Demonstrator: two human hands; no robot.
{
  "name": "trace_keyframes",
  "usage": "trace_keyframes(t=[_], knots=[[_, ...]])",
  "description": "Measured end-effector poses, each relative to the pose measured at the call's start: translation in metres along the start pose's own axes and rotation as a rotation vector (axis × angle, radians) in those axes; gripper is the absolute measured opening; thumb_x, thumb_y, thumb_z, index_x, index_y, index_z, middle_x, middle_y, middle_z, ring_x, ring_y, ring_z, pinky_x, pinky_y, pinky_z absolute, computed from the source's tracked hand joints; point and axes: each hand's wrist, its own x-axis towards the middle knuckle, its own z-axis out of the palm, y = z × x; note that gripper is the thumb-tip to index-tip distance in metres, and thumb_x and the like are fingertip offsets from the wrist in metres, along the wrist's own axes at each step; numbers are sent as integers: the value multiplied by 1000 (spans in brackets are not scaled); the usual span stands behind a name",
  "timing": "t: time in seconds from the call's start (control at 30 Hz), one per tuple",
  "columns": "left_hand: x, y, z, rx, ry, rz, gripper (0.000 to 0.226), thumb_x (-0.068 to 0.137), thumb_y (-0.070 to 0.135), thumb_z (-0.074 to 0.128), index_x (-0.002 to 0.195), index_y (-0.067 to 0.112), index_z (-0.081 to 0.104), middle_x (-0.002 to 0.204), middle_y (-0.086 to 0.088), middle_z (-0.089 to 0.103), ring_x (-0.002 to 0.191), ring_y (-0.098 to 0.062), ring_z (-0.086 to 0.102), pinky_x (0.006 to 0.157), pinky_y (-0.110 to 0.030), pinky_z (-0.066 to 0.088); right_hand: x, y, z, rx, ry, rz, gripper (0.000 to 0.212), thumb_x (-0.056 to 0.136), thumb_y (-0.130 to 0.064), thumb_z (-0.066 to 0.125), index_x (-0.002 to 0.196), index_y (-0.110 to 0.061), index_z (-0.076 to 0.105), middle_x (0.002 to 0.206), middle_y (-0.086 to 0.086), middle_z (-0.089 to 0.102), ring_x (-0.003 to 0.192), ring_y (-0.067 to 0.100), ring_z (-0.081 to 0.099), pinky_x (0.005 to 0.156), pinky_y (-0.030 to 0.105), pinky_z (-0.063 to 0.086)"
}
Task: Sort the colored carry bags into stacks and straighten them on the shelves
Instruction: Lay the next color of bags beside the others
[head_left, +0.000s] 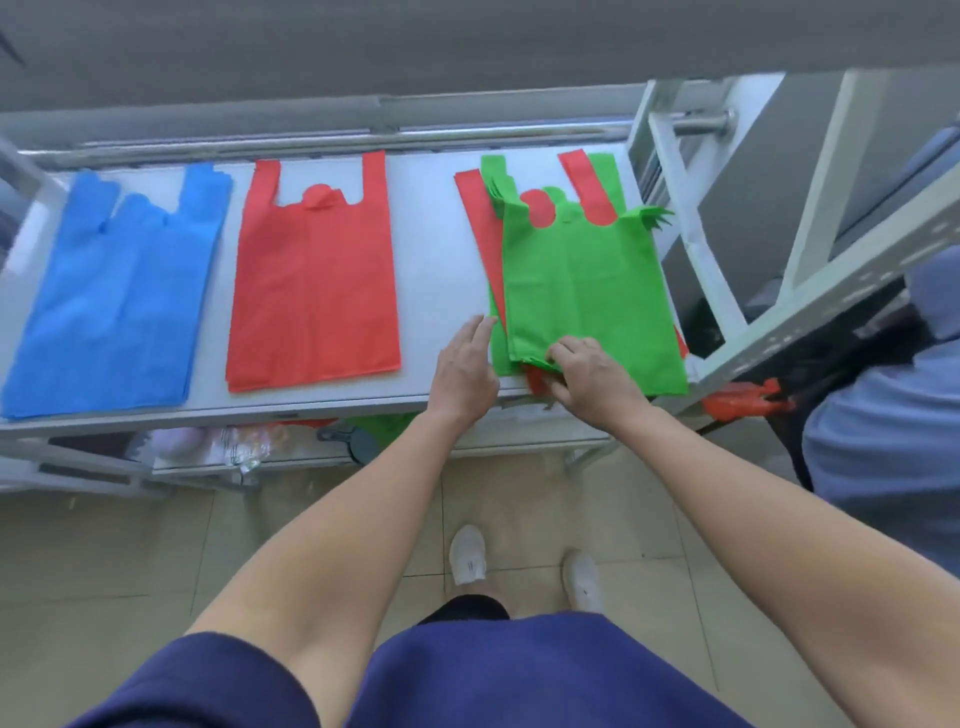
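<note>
Right hand (592, 379) is pinching the near edge of the green bags (582, 280) at the shelf's (431, 260) right end; left hand (465, 364) is lying flat, fingers straight, at their left edge; blue stack (114, 291) and red stack (311, 280) are sitting further left.

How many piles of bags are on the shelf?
3: a blue pile at the left, a red pile in the middle, and a mixed green-and-red pile at the right. More bags may hide underneath each.

blue bags (111, 291), red bags (314, 283), green bags (584, 291) over red, white shelf (434, 249), beige floor (104, 571)
</note>
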Motion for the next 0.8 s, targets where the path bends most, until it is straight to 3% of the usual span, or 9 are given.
trace_keyframes(t=[0.1,0.17,0.27,0.37,0.47,0.57,0.63,0.73,0.8], knots=[[2,14,3,2,6,-85,74,80,-8,43,153,5,43,157,-14,45,146,-29,40,123,-43,30,9,12,-19,195,-16,44,4,100,-18,59,102,-16,56,93,-1,55,85,18,54,75,29,48],[3,25,8,-1,-7,-134,69,80,-6,43,149,5,48,146,-14,54,136,-31,49,118,-44,36,13,23,-33,337,17,149,4,101,-16,58,101,-16,55,84,-2,55,73,17,53,60,21,41],[7,43,18,-62,-45,-218,59,85,-1,44,143,6,55,135,-14,60,129,-33,54,113,-47,41,16,46,-49,474,94,318,14,100,-22,59,103,-10,54,80,1,56,67,20,53,52,26,33],[15,67,28,-137,0,-335,55,88,4,50,143,7,54,133,-14,58,128,-31,53,112,-45,42,18,69,-58,563,153,408,21,97,-26,60,102,-6,56,89,9,61,85,32,59,68,36,38],[27,87,38,-184,80,-460,58,88,7,57,145,4,48,136,-17,51,129,-32,48,113,-40,38,17,79,-66,598,113,403,32,99,-28,60,118,-3,57,112,21,66,106,40,62,85,45,47],[39,100,42,-242,175,-628,54,89,11,58,141,3,47,139,-20,48,131,-36,45,112,-39,35,17,82,-72,617,58,372,55,103,-29,60,143,6,46,142,27,55,132,41,51,105,43,41],[47,102,41,-309,213,-724,49,91,11,57,139,4,49,141,-20,48,132,-37,46,112,-39,36,20,87,-69,670,22,342,68,103,-35,61,153,4,36,155,22,45,143,35,43,114,39,35],[55,101,38,-420,265,-837,45,92,11,53,136,6,52,141,-17,49,130,-37,50,110,-41,43,22,92,-64,704,-6,297,64,103,-41,60,151,0,45,153,16,50,143,30,45,115,37,34],[56,100,33,-488,286,-874,44,90,11,50,134,8,54,139,-13,51,125,-35,55,107,-42,47,24,93,-64,727,-11,292,50,104,-45,57,134,-6,60,132,14,63,126,27,56,104,35,41]])
